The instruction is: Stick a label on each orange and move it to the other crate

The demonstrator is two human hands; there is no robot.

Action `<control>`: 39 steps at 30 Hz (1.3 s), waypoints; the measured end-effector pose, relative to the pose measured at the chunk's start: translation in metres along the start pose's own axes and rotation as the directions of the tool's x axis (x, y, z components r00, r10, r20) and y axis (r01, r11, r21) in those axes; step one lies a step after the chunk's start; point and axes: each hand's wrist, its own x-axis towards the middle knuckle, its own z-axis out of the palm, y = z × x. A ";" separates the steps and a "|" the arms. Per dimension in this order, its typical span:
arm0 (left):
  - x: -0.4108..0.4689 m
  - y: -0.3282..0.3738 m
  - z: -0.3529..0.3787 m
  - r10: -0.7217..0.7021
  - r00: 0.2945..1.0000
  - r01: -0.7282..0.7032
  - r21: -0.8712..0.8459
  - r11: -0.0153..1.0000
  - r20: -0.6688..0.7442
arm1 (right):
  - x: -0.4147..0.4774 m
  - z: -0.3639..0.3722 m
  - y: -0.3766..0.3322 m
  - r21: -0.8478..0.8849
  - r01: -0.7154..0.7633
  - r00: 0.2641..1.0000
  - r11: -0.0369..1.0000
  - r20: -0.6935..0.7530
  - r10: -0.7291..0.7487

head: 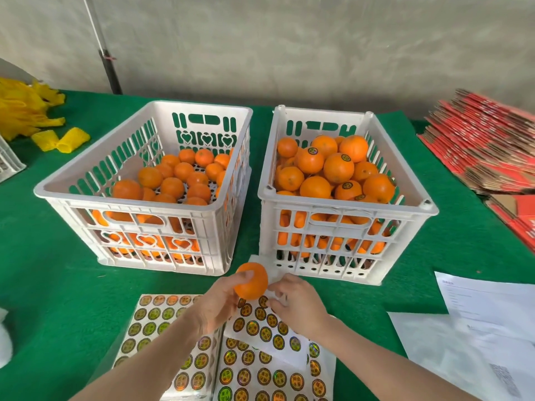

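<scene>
Orange (251, 280), near-round, upright in left hand (215, 303); right hand (296, 302) pinches label sheet (254, 340).

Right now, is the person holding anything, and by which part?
The left hand grips an orange by its lower left side; the right hand pinches the label sheet at its upper edge.

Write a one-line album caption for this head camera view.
Left hand holds an orange above label sheets, right hand beside it; two white crates of oranges behind.
</scene>
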 end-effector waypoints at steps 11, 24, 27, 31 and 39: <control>0.000 -0.003 0.002 -0.004 1.000 0.002 -0.196 0.981 -0.013 | -0.014 0.006 -0.015 0.061 0.092 0.983 0.994 -0.162 -0.081; -0.010 0.001 0.000 -0.128 0.991 0.123 0.097 0.988 0.048 | -0.020 0.008 -0.005 0.125 0.026 0.996 0.992 -0.087 -0.015; -0.010 0.001 -0.002 -0.140 0.989 0.136 0.092 0.986 0.039 | -0.019 0.008 -0.003 0.174 -0.024 0.998 0.984 -0.051 0.033; -0.013 0.003 -0.006 -0.069 0.998 0.068 0.056 0.996 0.012 | -0.018 0.002 -0.005 0.251 -0.121 0.993 0.960 0.023 0.119; -0.018 0.013 0.002 0.088 0.995 -0.092 0.098 0.991 0.044 | -0.002 -0.023 -0.016 0.431 -0.407 0.912 0.805 0.138 0.388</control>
